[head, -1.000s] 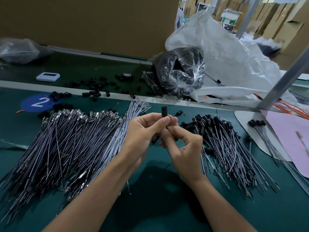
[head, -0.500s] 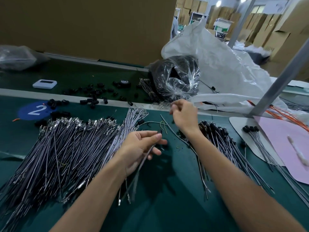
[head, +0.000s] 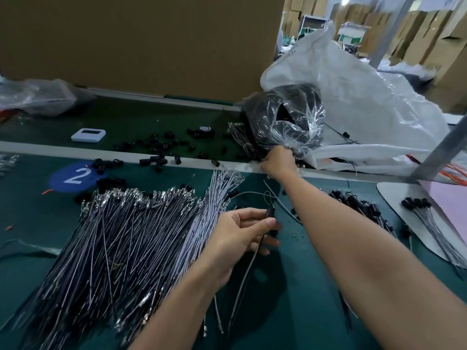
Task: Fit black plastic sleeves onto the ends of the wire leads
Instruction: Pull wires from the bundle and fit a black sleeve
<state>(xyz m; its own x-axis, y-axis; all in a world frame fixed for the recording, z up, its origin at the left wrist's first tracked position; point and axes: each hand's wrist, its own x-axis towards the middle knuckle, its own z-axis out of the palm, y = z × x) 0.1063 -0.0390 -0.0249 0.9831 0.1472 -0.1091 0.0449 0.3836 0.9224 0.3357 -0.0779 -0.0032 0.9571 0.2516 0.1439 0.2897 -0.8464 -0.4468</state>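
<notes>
- One left hand (head: 242,233): grip pinches a wire lead (head: 250,267), black sleeve (head: 271,212) at its upper end, over the green tabletop (head: 303,311).
- Heap of wire leads (head: 126,236), just left.
- Right hand (head: 278,162) at the clear bag of sleeves (head: 290,122); grip hidden, cannot tell.

A pile of leads (head: 113,248) fills the left front of the table (head: 290,311). Sleeved leads (head: 358,205) lie to its right, with a bundle (head: 424,213) on a sheet (head: 394,195) at the right edge. Between the piles, the left hand (head: 240,231) holds one lead (head: 249,269). Sleeves (head: 156,152) lie scattered along the back, with a disc (head: 70,176) before them and a box (head: 88,135) behind. The right hand (head: 278,162) is at a bag (head: 285,122) to their right, and a sack (head: 366,97) lies behind the bag.
</notes>
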